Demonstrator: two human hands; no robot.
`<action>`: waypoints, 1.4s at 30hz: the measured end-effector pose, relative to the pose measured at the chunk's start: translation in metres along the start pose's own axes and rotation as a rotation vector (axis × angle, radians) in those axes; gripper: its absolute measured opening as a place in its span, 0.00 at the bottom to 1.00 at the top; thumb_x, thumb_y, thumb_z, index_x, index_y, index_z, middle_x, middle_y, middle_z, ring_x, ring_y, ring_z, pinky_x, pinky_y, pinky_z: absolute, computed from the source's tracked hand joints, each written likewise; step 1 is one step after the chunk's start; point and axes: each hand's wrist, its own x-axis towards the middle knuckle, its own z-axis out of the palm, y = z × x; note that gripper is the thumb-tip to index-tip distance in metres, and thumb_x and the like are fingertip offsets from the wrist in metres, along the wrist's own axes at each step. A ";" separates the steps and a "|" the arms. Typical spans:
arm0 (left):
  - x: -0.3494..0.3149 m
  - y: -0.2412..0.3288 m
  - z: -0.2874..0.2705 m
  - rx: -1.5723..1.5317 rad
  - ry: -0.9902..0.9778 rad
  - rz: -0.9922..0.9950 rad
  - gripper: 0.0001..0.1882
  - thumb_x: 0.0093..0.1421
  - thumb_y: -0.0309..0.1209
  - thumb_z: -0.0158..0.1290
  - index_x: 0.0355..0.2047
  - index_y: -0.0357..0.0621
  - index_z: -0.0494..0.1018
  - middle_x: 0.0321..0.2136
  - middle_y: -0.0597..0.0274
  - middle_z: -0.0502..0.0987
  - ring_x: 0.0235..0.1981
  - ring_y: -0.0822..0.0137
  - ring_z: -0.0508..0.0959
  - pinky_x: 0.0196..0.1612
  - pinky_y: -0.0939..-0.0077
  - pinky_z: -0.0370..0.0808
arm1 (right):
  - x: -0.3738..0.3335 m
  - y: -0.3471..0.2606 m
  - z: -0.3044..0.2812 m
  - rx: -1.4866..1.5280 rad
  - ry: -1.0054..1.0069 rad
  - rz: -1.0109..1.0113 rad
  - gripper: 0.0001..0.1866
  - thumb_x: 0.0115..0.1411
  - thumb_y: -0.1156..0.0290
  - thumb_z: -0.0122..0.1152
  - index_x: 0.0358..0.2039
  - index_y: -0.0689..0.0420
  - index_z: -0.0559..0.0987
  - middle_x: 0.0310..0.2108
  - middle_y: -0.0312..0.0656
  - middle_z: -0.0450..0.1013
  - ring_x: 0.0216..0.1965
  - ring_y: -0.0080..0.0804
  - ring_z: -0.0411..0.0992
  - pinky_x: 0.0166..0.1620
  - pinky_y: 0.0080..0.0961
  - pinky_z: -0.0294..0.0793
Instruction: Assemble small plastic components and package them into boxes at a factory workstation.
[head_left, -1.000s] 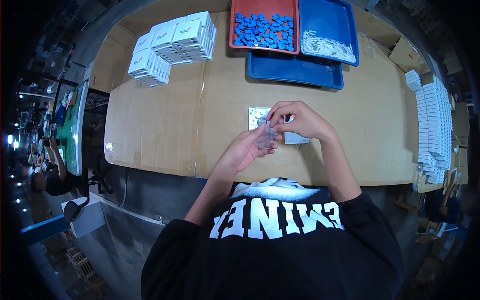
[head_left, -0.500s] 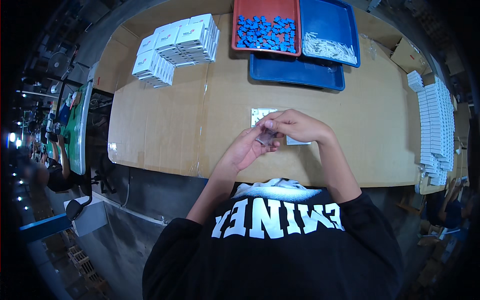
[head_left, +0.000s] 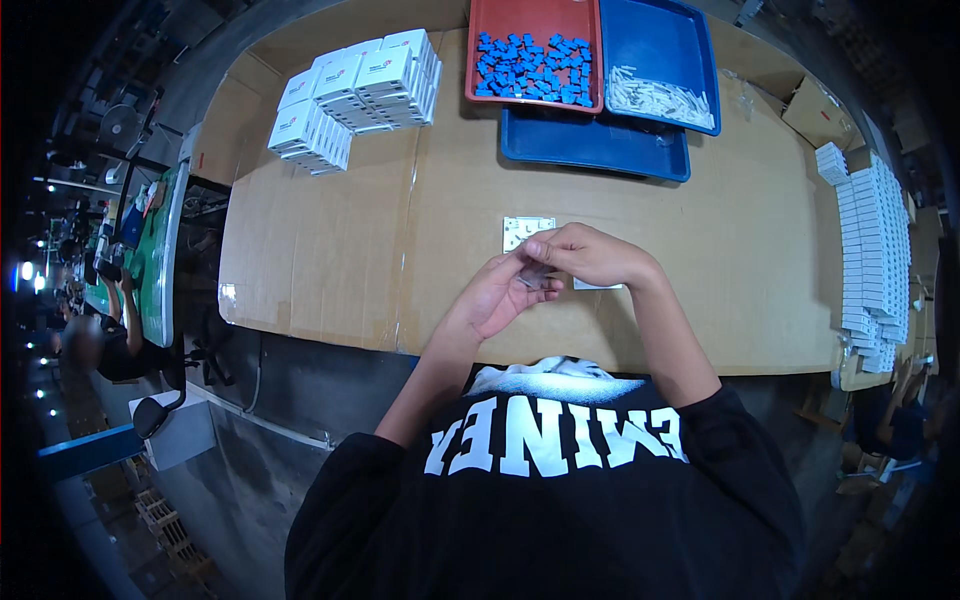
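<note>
Over the near middle of the table, my left hand point(head_left: 492, 298) and my right hand point(head_left: 600, 256) meet at the fingertips. Between them is a small see-through piece point(head_left: 536, 273) that looks like a clear plastic bag; fingers cover much of it. The left fingers curl around it from below, and the right thumb and fingers pinch at its upper end. Just beyond the hands lies a white plate point(head_left: 526, 228) with small dark marks or slots, partly covered by the right hand. A second white flat piece point(head_left: 598, 285) shows beneath the right wrist.
Farther off stand a red tray point(head_left: 535, 25) of blue plastic parts, a blue tray point(head_left: 655, 40) of slim white pieces, and a lower blue tray point(head_left: 590, 150). White boxes point(head_left: 355, 85) are stacked at far left; more white pieces point(head_left: 870, 260) are stacked at right. Cardboard point(head_left: 310, 240) covers the table.
My hands stay almost in place, with the right fingers shifted slightly over the see-through piece, which looks paler now. At far left, another person has moved a little.
</note>
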 end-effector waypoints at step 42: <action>-0.011 -0.042 -0.008 0.092 0.018 -0.065 0.25 0.76 0.41 0.48 0.66 0.39 0.69 0.52 0.58 0.79 0.43 0.71 0.78 0.51 0.73 0.77 | 0.000 0.102 -0.189 -0.404 1.264 0.045 0.12 0.64 0.71 0.63 0.45 0.60 0.84 0.40 0.51 0.82 0.44 0.49 0.80 0.48 0.38 0.78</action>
